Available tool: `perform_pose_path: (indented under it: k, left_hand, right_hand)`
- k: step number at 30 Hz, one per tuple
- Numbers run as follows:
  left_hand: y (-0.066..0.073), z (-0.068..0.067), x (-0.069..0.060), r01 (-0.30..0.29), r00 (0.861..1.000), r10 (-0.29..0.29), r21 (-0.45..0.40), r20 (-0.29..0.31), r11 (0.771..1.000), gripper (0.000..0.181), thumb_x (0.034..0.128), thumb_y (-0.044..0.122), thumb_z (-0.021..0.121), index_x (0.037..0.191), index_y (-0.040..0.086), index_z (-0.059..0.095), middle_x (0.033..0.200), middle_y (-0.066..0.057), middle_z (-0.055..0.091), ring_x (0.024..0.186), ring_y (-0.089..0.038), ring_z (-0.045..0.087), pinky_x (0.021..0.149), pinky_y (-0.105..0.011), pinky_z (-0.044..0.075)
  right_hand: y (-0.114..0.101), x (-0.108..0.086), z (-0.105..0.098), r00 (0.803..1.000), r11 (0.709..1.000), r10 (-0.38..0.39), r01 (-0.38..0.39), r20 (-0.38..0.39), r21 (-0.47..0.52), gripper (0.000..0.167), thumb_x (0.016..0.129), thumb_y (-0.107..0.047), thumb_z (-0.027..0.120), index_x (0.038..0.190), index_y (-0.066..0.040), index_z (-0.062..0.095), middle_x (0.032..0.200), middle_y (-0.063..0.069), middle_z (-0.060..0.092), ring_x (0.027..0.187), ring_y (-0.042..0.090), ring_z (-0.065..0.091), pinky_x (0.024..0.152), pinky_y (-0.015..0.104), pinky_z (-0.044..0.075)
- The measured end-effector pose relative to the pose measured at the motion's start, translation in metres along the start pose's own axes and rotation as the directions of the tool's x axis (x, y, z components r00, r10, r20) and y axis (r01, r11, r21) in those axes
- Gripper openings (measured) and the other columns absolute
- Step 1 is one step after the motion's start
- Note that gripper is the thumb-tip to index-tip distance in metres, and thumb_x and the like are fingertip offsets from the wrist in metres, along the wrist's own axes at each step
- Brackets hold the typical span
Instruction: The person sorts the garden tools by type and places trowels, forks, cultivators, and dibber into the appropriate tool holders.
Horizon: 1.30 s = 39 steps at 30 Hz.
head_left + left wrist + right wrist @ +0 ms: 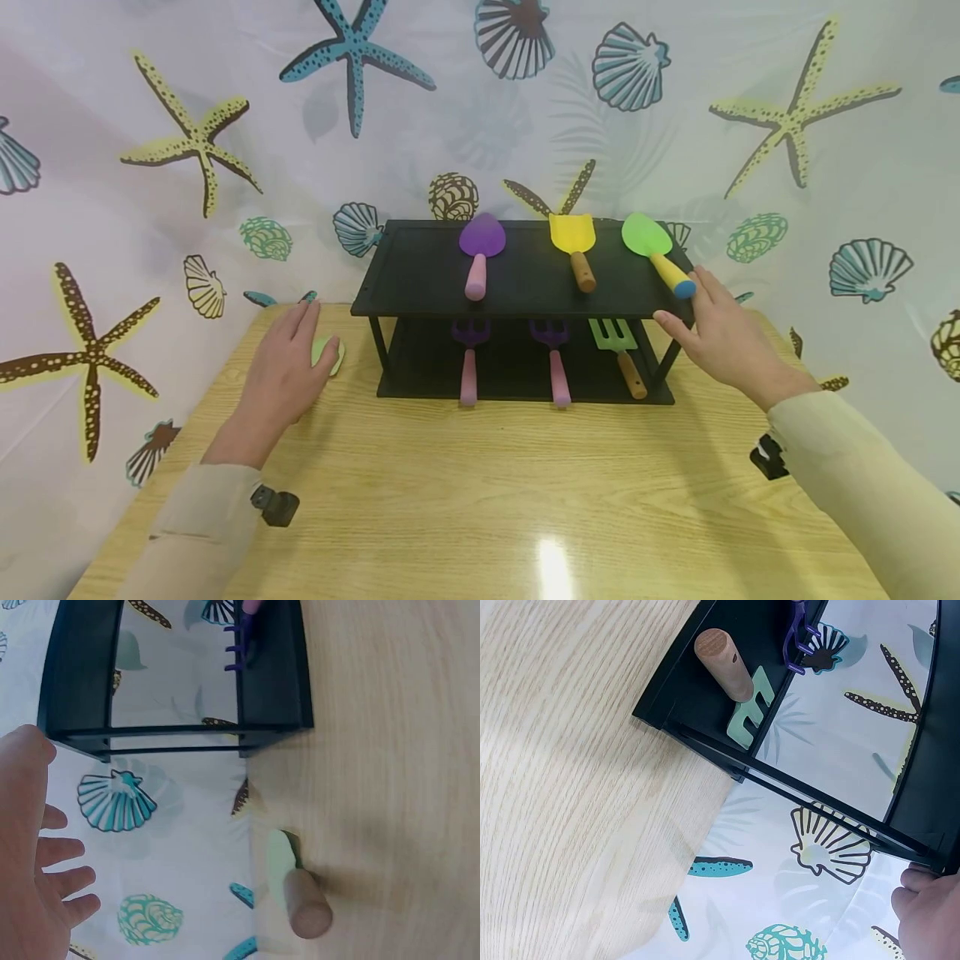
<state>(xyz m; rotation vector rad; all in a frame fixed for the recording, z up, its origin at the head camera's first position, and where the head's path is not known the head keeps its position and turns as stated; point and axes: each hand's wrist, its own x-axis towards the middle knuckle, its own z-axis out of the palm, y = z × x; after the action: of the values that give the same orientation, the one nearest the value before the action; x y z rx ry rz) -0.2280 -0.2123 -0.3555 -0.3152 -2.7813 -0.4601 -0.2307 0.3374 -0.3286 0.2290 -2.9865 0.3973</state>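
My left hand [279,371] hovers left of the black two-tier rack [420,271], fingers straight, holding nothing. Partly hidden behind it in the head view, a hand tool with a pale green blade [279,859] and wooden handle [306,904] lies on the table. My right hand [731,337] is at the rack's right end, thumb spread and fingers extended, beside the blue-tipped yellow handle of a green toy shovel [647,236]. Whether it touches the rack or the handle, I cannot tell. A purple shovel [482,236] and a yellow shovel [572,233] share the top shelf.
On the lower shelf lie two purple forks with pink handles [468,379] [558,379] and a green fork [615,335] with a wooden handle. The wooden table [480,483] extends in front. Behind hangs a cloth [480,125] printed with shells and starfish.
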Motion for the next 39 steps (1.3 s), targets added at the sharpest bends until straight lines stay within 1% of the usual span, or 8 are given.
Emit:
perform_pose_path:
  k: [6, 9, 14, 20, 25, 29, 35, 39]
  left_hand:
    - [-0.015, 0.009, -0.008, 0.042, 0.998, -0.042, -0.007, 0.043, 0.999, 0.063, 0.1043, 0.03, 0.043, 0.152, -0.007, 0.027, 0.155, -0.032, 0.03, 0.142, -0.051, 0.029, 0.116, -0.062, 0.027]
    - [-0.023, 0.014, -0.011, 0.052, 0.997, -0.051, -0.008, 0.063, 0.999, 0.062, 0.1044, 0.029, 0.043, 0.152, -0.008, 0.027, 0.154, -0.034, 0.03, 0.14, -0.052, 0.03, 0.115, -0.064, 0.028]
    - [-0.034, 0.022, -0.015, 0.087, 0.99, -0.084, -0.017, 0.116, 0.996, 0.063, 0.1042, 0.028, 0.043, 0.152, -0.008, 0.025, 0.154, -0.035, 0.028, 0.14, -0.053, 0.029, 0.115, -0.064, 0.028]
    - [-0.042, 0.03, -0.019, 0.118, 0.977, -0.107, -0.052, 0.185, 0.992, 0.065, 0.1027, 0.026, 0.046, 0.153, -0.009, 0.023, 0.155, -0.036, 0.024, 0.141, -0.054, 0.026, 0.115, -0.066, 0.026]
    - [-0.047, 0.039, -0.02, 0.103, 0.97, -0.091, -0.045, 0.226, 0.994, 0.065, 0.1009, 0.023, 0.047, 0.152, -0.01, 0.023, 0.155, -0.037, 0.024, 0.142, -0.055, 0.025, 0.116, -0.066, 0.025]
    - [-0.05, 0.046, -0.019, 0.09, 0.969, -0.079, -0.037, 0.233, 0.995, 0.063, 0.1005, 0.021, 0.047, 0.15, -0.012, 0.026, 0.154, -0.038, 0.025, 0.141, -0.056, 0.026, 0.115, -0.067, 0.026]
    - [-0.055, 0.056, -0.018, 0.096, 0.965, -0.085, -0.036, 0.247, 0.995, 0.059, 0.1009, 0.019, 0.044, 0.148, -0.014, 0.028, 0.152, -0.04, 0.027, 0.139, -0.058, 0.028, 0.114, -0.067, 0.027]
    - [-0.057, 0.062, -0.018, 0.108, 0.958, -0.095, -0.034, 0.272, 0.994, 0.058, 0.1016, 0.018, 0.041, 0.149, -0.014, 0.027, 0.152, -0.04, 0.026, 0.139, -0.057, 0.028, 0.115, -0.067, 0.027]
  right_hand:
    - [-0.001, 0.0, 0.0, 1.0, 1.0, 0.006, -0.006, 0.01, -0.006, 0.097, 0.1, -0.064, 0.036, 0.155, 0.008, 0.001, 0.164, 0.029, -0.001, 0.146, 0.054, 0.014, 0.115, 0.068, 0.021]
    - [-0.002, 0.0, -0.001, 1.0, 1.0, 0.008, -0.008, 0.012, -0.008, 0.097, 0.1, -0.064, 0.036, 0.155, 0.008, 0.001, 0.164, 0.029, -0.001, 0.146, 0.054, 0.014, 0.115, 0.068, 0.021]
    - [-0.002, 0.0, -0.001, 1.0, 1.0, 0.01, -0.01, 0.014, -0.01, 0.097, 0.099, -0.064, 0.036, 0.155, 0.008, 0.001, 0.164, 0.029, -0.001, 0.146, 0.054, 0.015, 0.115, 0.068, 0.022]
    - [-0.003, 0.0, -0.002, 1.0, 1.0, 0.009, -0.009, 0.016, -0.003, 0.097, 0.1, -0.063, 0.036, 0.155, 0.009, 0.001, 0.163, 0.03, -0.001, 0.147, 0.054, 0.014, 0.115, 0.069, 0.021]
    - [-0.003, -0.001, -0.002, 1.0, 1.0, 0.012, -0.012, 0.02, -0.006, 0.098, 0.1, -0.064, 0.036, 0.155, 0.009, 0.001, 0.164, 0.029, -0.002, 0.146, 0.054, 0.014, 0.115, 0.069, 0.021]
    - [-0.002, 0.0, -0.002, 1.0, 1.0, 0.011, -0.011, 0.025, -0.012, 0.097, 0.1, -0.064, 0.035, 0.155, 0.009, 0.0, 0.164, 0.029, -0.003, 0.147, 0.054, 0.014, 0.115, 0.068, 0.021]
    - [-0.002, 0.0, -0.002, 1.0, 1.0, 0.006, -0.006, 0.018, -0.016, 0.097, 0.1, -0.064, 0.035, 0.155, 0.009, 0.001, 0.164, 0.029, -0.001, 0.145, 0.054, 0.016, 0.115, 0.068, 0.023]
    - [-0.003, -0.001, -0.002, 1.0, 1.0, 0.01, -0.01, 0.015, -0.009, 0.097, 0.1, -0.064, 0.035, 0.155, 0.009, 0.001, 0.164, 0.029, -0.002, 0.145, 0.055, 0.017, 0.114, 0.069, 0.023]
